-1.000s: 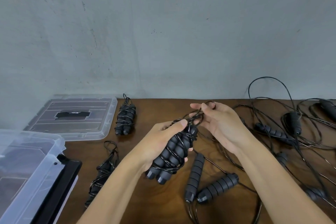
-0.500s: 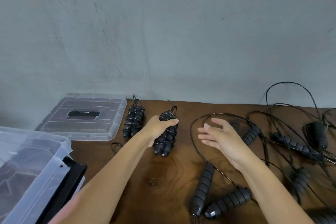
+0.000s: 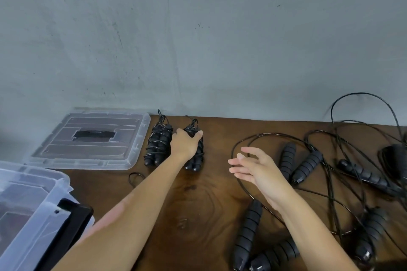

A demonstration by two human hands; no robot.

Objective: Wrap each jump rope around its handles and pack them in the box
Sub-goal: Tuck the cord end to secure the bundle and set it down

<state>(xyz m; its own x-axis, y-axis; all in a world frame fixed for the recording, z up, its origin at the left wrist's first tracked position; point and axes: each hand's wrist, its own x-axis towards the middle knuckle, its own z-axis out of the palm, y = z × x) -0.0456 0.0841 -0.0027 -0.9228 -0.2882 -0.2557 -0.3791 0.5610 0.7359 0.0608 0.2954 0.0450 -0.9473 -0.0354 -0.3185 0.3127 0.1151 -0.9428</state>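
My left hand [image 3: 184, 145] reaches far across the wooden table [image 3: 198, 200] and grips a wrapped jump rope bundle [image 3: 196, 161], which lies on the table near the wall. A second wrapped bundle [image 3: 158, 145] lies right beside it on the left, next to the lid. My right hand [image 3: 256, 170] hovers open above the table's middle, fingers spread, holding nothing. Two loose black handles [image 3: 247, 233] lie below my right forearm, and another pair of handles [image 3: 297, 164] lies beyond it, with cord looping around them.
The clear plastic box [image 3: 28, 200] with a black latch stands at the lower left. Its clear lid [image 3: 92, 138] lies flat at the back left. A tangle of unwrapped ropes [image 3: 361, 174] covers the right side. A small cord loop [image 3: 135, 177] shows beside my left forearm.
My left hand carried the wrapped bundle from the middle to the back of the table and set it beside the other bundle. My right hand let go of the cord and opened.
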